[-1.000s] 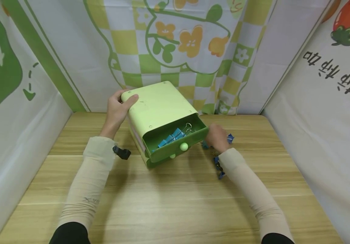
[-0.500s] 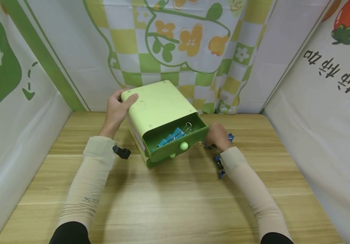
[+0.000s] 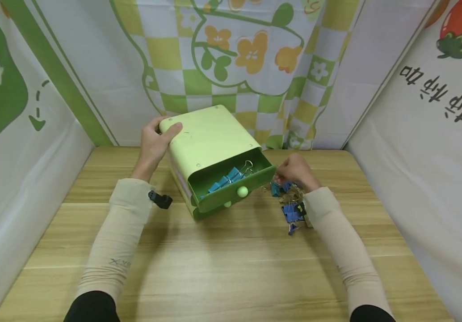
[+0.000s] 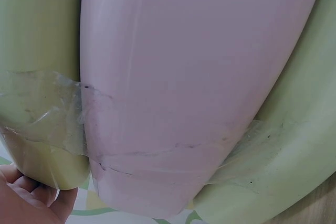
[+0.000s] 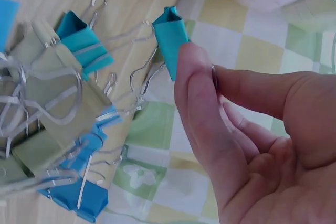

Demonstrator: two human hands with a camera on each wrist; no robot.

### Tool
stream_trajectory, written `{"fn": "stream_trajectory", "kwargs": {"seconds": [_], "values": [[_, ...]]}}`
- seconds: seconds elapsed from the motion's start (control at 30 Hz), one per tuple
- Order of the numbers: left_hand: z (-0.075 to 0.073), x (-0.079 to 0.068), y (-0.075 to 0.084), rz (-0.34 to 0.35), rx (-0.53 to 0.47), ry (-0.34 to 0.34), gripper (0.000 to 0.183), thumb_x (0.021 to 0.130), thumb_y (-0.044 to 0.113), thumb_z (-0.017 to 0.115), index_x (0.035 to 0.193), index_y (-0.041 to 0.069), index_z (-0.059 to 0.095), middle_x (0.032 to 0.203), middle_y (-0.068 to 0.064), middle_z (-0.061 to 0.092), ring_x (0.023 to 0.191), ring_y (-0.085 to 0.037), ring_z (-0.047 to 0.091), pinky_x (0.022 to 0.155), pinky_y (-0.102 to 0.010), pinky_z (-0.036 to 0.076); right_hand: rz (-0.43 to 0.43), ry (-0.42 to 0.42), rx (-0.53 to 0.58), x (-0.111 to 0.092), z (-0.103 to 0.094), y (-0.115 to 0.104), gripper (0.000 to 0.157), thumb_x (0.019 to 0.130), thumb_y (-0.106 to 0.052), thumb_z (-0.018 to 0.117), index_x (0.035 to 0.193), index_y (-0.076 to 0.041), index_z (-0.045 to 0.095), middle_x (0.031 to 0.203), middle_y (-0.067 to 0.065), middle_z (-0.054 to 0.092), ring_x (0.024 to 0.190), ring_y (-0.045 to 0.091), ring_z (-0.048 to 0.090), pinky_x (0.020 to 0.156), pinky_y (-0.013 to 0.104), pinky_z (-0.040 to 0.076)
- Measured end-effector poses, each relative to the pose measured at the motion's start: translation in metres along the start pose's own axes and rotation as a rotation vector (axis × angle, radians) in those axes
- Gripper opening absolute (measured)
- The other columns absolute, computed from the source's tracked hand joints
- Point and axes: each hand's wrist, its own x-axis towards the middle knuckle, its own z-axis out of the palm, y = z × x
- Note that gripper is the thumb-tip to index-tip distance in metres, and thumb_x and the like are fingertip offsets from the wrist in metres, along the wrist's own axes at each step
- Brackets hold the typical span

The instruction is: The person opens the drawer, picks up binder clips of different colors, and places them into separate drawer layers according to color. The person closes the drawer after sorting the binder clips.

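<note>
A pale green drawer box (image 3: 211, 138) stands angled on the table, its dark green top drawer (image 3: 220, 199) pulled out. Blue binder clips (image 3: 226, 180) lie inside that drawer. My left hand (image 3: 153, 141) grips the box's back left corner, thumb on top; clear tape crosses the side in the left wrist view. Right of the drawer, my right hand (image 3: 295, 171) pinches a metal part, seemingly the wire handle of a teal binder clip (image 5: 170, 40), partly hidden by the fingers. Loose binder clips in blue (image 3: 292, 212), teal and gold (image 5: 65, 98) lie beside and below it.
The wooden table (image 3: 231, 273) ends at a checkered curtain (image 3: 170, 58) behind the box. White printed cloth walls (image 3: 436, 147) stand on both sides. A black wrist camera (image 3: 160, 200) sticks out beside the left sleeve.
My right hand has risen slightly from the pile and turned, so more blue and gold clips show beneath it. The left hand and drawer box stay in place.
</note>
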Motion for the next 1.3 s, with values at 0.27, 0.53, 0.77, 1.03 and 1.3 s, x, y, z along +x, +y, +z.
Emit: {"fn": "stream_trajectory", "kwargs": {"seconds": [0.27,0.53,0.77,1.03,1.3], "values": [[0.000,-0.001,-0.001,-0.001,0.006,-0.001,0.061,0.096,0.046,0.074,0.142,0.008,0.062,0.121,0.000,0.062,0.098,-0.010,0.061,0.080,-0.018,0.053,0.002,-0.034,0.148,0.001,-0.015,-0.002,0.028,0.105,-0.002,0.058,0.120,0.019,0.069,0.105,0.029,0.077,0.068,0.009,0.073,0.078,0.028,0.065],[0.000,-0.001,-0.002,-0.014,-0.003,-0.010,0.062,0.096,0.047,0.075,0.143,0.008,0.061,0.124,-0.001,0.061,0.103,-0.011,0.061,0.083,-0.019,0.054,-0.010,-0.019,0.143,-0.004,-0.038,-0.013,0.031,0.108,-0.007,0.057,0.124,0.018,0.067,0.114,0.030,0.075,0.076,0.010,0.077,0.076,0.022,0.064],[0.000,0.000,-0.001,-0.016,-0.011,-0.007,0.061,0.096,0.045,0.075,0.143,0.007,0.061,0.123,-0.001,0.061,0.102,-0.011,0.061,0.082,-0.018,0.054,-0.062,0.021,0.175,-0.013,-0.061,-0.028,0.033,0.108,-0.005,0.058,0.125,0.022,0.064,0.113,0.031,0.074,0.079,0.012,0.078,0.078,0.022,0.064],[0.000,0.001,-0.001,-0.022,-0.004,-0.012,0.062,0.096,0.046,0.075,0.143,0.008,0.061,0.125,-0.002,0.061,0.103,-0.011,0.061,0.084,-0.018,0.054,-0.078,0.028,0.167,-0.024,-0.080,-0.041,0.034,0.108,-0.008,0.060,0.127,0.018,0.065,0.090,0.006,0.077,0.079,0.012,0.078,0.076,0.022,0.064],[-0.001,0.000,0.000,-0.013,-0.005,-0.009,0.061,0.097,0.044,0.074,0.144,0.006,0.061,0.128,-0.005,0.062,0.104,-0.010,0.060,0.083,-0.018,0.053,-0.095,-0.032,0.182,-0.037,-0.094,-0.058,0.035,0.107,-0.009,0.063,0.131,0.017,0.064,0.094,0.009,0.078,0.081,0.013,0.077,0.078,0.023,0.064]]}}
